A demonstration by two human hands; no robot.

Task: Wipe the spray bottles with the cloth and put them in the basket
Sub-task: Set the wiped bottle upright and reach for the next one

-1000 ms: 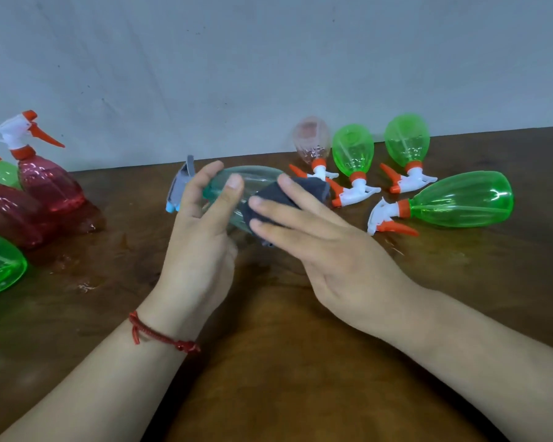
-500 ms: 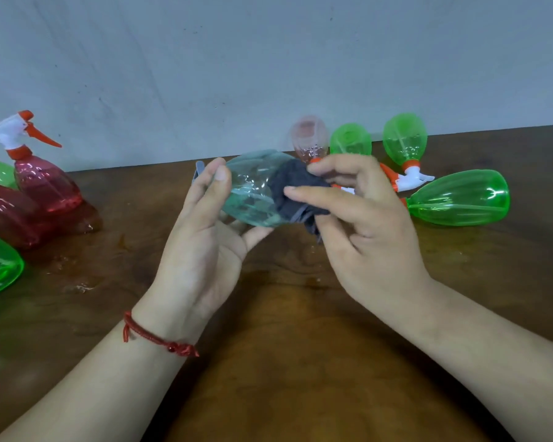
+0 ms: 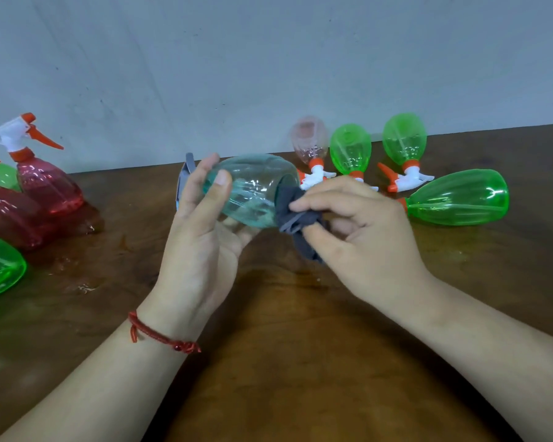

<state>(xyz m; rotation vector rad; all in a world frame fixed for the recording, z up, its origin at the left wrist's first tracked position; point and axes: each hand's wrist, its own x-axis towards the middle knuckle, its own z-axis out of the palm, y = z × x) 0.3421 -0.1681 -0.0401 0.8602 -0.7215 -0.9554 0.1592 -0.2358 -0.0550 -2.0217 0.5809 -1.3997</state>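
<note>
Teal-tinted clear plastic first: spray bottle [image 3: 253, 189] on its side at centre frame, lifted off the desk [image 3: 300, 362], base to the right, grey trigger head [image 3: 185, 178] poking out at upper left behind the fingers. Cradled from below by the left hand [image 3: 201, 244], grip curled round the shoulder end of the body, thumb laid across the front. Pressed to the base, a dark grey cloth [image 3: 296, 215], bunched and pinched in the grip of the right hand [image 3: 364, 231] between thumb and forefinger, a loose tail hanging beneath.

Step in hand, by the look of it: wiping, cloth working at the bottom end of the bottle. Impossible to tell how much of the body already dry.

Next move, as a judgement: roll the bottle in the left grip to bring any unwiped faces and the trigger head round to the cloth, then carry it to the basket. No basket anywhere in view, so a turn off frame probably needed. Smooth, possibly wet plastic; worth a firm hold.

Further out, upper right, just behind the right hand: a pale pink bottle [image 3: 308, 135] and three green bottles [image 3: 460, 197] lying on the desk, white-and-orange heads toward the near edge, seemingly awaiting their turn. At the left edge: an upright red bottle [image 3: 48, 183], more red and green ones partly cut off, wet patches [image 3: 80, 282] on the wood in front of them.
</note>
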